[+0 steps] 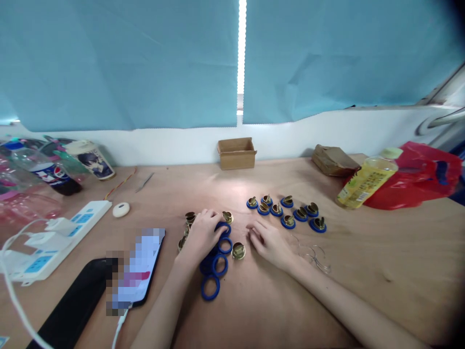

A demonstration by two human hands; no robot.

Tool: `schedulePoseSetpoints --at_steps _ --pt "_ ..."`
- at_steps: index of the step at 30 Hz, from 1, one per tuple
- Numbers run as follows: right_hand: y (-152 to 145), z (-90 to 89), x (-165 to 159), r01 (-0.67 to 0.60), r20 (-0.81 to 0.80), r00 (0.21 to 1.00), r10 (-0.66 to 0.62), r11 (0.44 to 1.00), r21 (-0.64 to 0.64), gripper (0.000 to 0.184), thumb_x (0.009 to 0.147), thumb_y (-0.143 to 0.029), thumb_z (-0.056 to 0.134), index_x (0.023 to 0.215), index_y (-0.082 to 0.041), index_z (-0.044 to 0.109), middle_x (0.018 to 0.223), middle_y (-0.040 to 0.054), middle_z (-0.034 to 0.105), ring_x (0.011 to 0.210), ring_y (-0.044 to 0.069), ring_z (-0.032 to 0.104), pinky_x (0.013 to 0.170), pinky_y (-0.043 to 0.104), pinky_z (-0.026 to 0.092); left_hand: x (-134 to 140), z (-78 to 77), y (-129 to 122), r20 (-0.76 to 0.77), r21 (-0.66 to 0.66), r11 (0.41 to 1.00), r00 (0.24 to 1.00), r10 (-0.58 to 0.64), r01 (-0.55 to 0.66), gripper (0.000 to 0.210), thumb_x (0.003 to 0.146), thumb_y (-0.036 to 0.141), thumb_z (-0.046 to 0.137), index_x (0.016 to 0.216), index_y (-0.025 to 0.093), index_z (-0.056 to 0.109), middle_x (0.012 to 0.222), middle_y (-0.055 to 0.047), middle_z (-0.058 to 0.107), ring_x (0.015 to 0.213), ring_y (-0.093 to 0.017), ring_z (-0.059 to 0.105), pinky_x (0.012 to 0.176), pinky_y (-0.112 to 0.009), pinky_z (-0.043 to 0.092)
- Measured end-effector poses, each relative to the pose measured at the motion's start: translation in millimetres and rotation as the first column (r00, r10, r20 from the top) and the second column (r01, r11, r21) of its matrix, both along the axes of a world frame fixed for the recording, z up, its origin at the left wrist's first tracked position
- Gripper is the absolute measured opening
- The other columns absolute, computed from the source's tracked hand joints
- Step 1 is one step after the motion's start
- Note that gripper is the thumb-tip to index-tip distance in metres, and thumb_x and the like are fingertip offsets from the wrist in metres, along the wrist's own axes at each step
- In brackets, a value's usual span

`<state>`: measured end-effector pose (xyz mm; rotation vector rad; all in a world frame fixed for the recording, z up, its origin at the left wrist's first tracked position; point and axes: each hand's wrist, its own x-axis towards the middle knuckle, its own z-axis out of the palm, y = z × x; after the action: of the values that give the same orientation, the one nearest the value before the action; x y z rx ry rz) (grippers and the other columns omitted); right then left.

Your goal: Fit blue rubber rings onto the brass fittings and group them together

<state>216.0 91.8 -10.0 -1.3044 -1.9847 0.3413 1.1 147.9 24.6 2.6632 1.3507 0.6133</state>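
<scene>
Reference point: the open cardboard box (237, 161), at the rear of the bench (385, 300). "Near" denotes the side of the box facing the person.

Left hand (205, 232): near side of the box, slightly to its left. The palm faces down over a group of blue rings (210, 297), with the thumb and fingers at the ring farthest toward the box. Whether the grip is clenched on that ring cannot be told.

Right hand (271, 245): near side of the box, slightly to its right. The grip is released; the fingers are loosely curled with nothing visible in them.

Component positions:
- Blue rings: near side of the box, slightly left, partly covered by the left hand.
- Loose brass fitting (239, 250): directly on the near side of the box, between the hands.
- Brass fittings seated in blue rings (288, 221): a group of nine, near side and right of the box.
- Thin wire pieces (317, 258): nearer than that group and right of the box, beside the right forearm.

Yellow-labelled bottle (366, 182): well right of the box, tilted, against a red plastic bag (410, 179).
</scene>
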Motion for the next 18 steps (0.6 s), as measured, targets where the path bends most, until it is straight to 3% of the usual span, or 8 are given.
schedulePoseSetpoints --at_steps 5,8,12,18 --pt "-5.6 10.8 -4.6 -0.025 -0.117 0.993 0.019 0.999 -0.044 0.019 0.094 -0.019 0.044 0.1 -0.02 0.062 0.081 0.0034 0.065 0.073 0.018 0.058 0.071 0.032 0.048 11.5 5.4 -5.9 0.105 0.013 1.0 0.994 -0.024 0.022 0.009 0.091 0.023 0.056 0.09 0.021 0.065 0.094 -0.004 0.068 0.087 -0.022 0.06 0.078 -0.035 0.044" --pt "-9.5 17.9 -8.1 -0.077 -0.252 0.967 0.042 0.988 -0.13 0.024 0.097 -0.026 0.041 0.109 -0.022 0.061 0.088 0.004 0.066 0.071 0.017 0.06 0.064 0.029 0.05 19.5 9.9 -11.9 0.233 -0.003 0.995 0.967 -0.099 0.103 0.008 0.091 0.021 0.057 0.092 0.02 0.065 0.093 -0.003 0.07 0.088 -0.021 0.063 0.08 -0.034 0.045" --pt "-12.1 17.1 -11.2 -0.226 -0.475 0.878 0.065 0.93 -0.29 0.034 0.1 -0.038 0.034 0.126 -0.027 0.053 0.091 0.0031 0.067 0.054 0.013 0.06 0.046 0.024 0.047 32.1 6.3 -20.2 0.435 0.014 0.983 0.885 -0.169 0.181 0.009 0.087 0.017 0.06 0.091 0.02 0.068 0.095 -0.005 0.068 0.091 -0.019 0.064 0.082 -0.031 0.049" --pt "-8.6 12.1 -7.9 -0.328 -0.614 0.789 -0.006 0.841 -0.43 0.04 0.095 -0.048 0.042 0.119 -0.02 0.057 0.066 -0.0011 0.061 0.041 0.011 0.055 0.032 0.019 0.035 39.0 4.6 -26.3 0.524 -0.036 0.97 0.831 -0.186 0.24 0.014 0.085 0.015 0.059 0.091 0.02 0.07 0.092 -0.006 0.066 0.088 -0.019 0.063 0.079 -0.032 0.051"
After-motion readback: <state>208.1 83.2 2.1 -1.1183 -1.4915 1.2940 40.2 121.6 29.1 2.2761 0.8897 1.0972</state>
